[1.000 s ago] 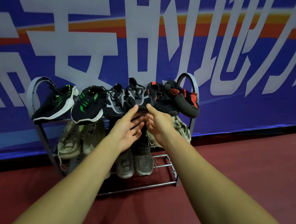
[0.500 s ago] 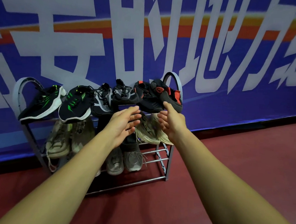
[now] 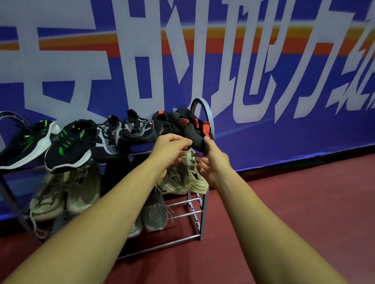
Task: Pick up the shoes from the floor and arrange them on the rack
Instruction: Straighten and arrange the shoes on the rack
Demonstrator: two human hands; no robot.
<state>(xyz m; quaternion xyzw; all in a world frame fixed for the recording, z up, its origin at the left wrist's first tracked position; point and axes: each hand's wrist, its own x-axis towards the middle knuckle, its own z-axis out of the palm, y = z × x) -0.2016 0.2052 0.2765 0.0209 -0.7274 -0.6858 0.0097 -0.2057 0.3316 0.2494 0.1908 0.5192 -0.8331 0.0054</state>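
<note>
Left hand (image 3: 169, 149) and right hand (image 3: 211, 165) meet at the toe of the black-and-red shoe (image 3: 192, 130), which lies on the top shelf of the rack (image 3: 205, 108), at its right end. Left hand: fingers curled, pinching the toe. Right hand: thumb against the toe, fingers curled beneath; whether it grips cannot be told. Just below both hands, a beige shoe (image 3: 189, 176). Left of the left hand, green-striped shoes (image 3: 70, 143) on the same shelf.

Grey metal rack (image 3: 195, 236) loaded with shoes (image 3: 70, 148).
Black-and-red shoe (image 3: 194, 131) at the top tier's right end, toe forward; beige pair (image 3: 192, 177) below.
</note>
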